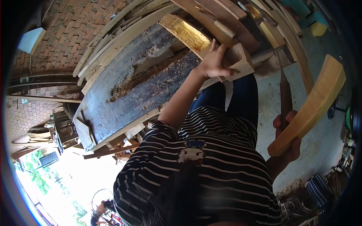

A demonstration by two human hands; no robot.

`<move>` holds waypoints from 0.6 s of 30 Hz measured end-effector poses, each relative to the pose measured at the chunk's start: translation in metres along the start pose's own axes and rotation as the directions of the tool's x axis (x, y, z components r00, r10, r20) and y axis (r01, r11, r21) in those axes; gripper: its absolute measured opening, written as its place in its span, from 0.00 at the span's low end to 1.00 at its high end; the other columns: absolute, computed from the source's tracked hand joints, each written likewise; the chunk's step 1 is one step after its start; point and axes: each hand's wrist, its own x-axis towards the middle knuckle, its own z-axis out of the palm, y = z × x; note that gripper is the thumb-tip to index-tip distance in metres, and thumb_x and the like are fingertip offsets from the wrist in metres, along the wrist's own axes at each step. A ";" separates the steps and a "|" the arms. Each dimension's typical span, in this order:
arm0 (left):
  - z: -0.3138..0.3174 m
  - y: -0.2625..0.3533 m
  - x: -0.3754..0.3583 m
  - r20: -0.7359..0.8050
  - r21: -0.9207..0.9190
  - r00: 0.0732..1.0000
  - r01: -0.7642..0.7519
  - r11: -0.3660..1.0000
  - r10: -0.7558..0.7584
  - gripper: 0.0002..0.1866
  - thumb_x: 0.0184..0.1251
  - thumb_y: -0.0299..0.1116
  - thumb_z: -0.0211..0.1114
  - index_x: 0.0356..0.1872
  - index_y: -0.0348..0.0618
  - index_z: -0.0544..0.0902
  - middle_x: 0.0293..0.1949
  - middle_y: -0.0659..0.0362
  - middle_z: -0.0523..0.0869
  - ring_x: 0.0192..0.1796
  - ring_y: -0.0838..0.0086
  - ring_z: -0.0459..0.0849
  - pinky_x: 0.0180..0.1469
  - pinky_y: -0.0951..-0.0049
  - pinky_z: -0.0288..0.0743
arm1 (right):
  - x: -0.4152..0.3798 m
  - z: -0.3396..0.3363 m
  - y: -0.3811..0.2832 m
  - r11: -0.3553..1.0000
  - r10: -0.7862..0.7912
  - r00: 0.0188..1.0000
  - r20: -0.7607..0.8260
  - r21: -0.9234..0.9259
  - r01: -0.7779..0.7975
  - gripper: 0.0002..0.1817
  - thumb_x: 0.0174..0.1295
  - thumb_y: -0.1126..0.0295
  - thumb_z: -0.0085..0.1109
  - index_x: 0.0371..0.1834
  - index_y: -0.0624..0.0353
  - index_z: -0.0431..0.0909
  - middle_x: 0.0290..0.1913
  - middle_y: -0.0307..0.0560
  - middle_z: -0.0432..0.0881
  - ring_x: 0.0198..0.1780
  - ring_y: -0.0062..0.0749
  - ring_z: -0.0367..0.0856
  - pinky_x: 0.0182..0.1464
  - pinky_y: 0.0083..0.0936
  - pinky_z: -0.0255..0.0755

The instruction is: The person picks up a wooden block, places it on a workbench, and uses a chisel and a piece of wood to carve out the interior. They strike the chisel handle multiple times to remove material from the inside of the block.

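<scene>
My left hand (214,64), its fingers spread, is at a hollowed wooden block (245,67) on the near edge of the workbench. Beside its fingertips lies a wooden trough (184,32) with a bright yellow hollow. Out to the right, my right hand (292,147) is closed round a thick, slightly curved wooden bat (313,109) that slants up and outward. Fingers of the same hand also wrap the brown handle of a chisel (284,90), whose thin metal shaft points away toward the bench. The bat hides part of the palm.
The dark workbench (113,116) carries wood shavings (124,90). A wooden-handled tool (224,29) lies beyond the trough. Long boards (102,56) line the far side before a brick wall (71,30). Concrete floor (267,90) shows to the right.
</scene>
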 end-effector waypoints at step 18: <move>-0.005 -0.032 -0.034 0.013 -0.622 0.992 0.107 0.776 -0.127 0.49 0.42 0.53 0.65 0.61 0.28 0.57 0.51 0.42 0.72 0.56 0.59 0.73 0.58 0.68 0.65 | -0.001 -0.003 0.004 0.999 0.050 0.998 0.026 -0.022 -0.049 0.36 0.56 0.51 0.56 0.61 0.66 0.58 0.49 0.48 0.64 0.43 0.38 0.67 0.44 0.32 0.61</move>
